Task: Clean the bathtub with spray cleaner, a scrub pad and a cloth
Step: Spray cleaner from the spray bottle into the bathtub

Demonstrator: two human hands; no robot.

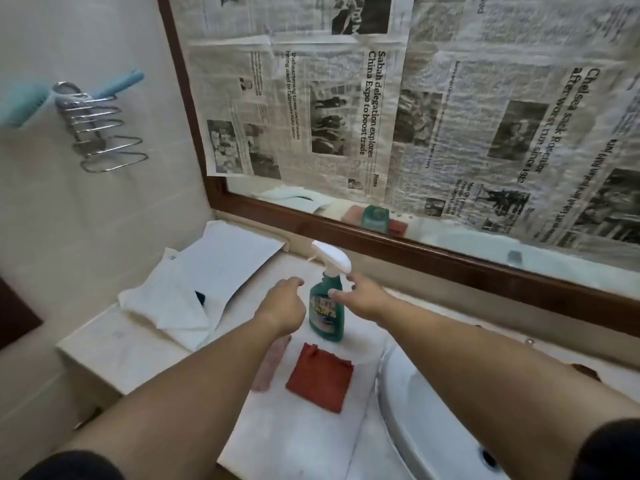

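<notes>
Bare forearms reach over the white ledge (pixel 294 441) beside the bathtub rim (pixel 408 396). The left hand (pixel 282 304), fingers curled on nothing, hovers just left of the upright green spray bottle (pixel 327 313) mid-ledge; the right hand (pixel 365 299) is spread open, one fingertip at the bottle's shoulder. Nearer lie a red cloth (pixel 320 377) and a pink scrub pad (pixel 272 367), partly under the left forearm.

Left: beige tiled wall (pixel 86 220) with a chrome wire rack (pixel 104 133) mounted on it, blue brush (pixel 117 86) stuck in. Far: dark wood-framed mirror (pixel 485 244), mostly covered by newspaper sheets (pixel 346 98). Pale marble ledge (pixel 114 344) below. Soft, even light.
</notes>
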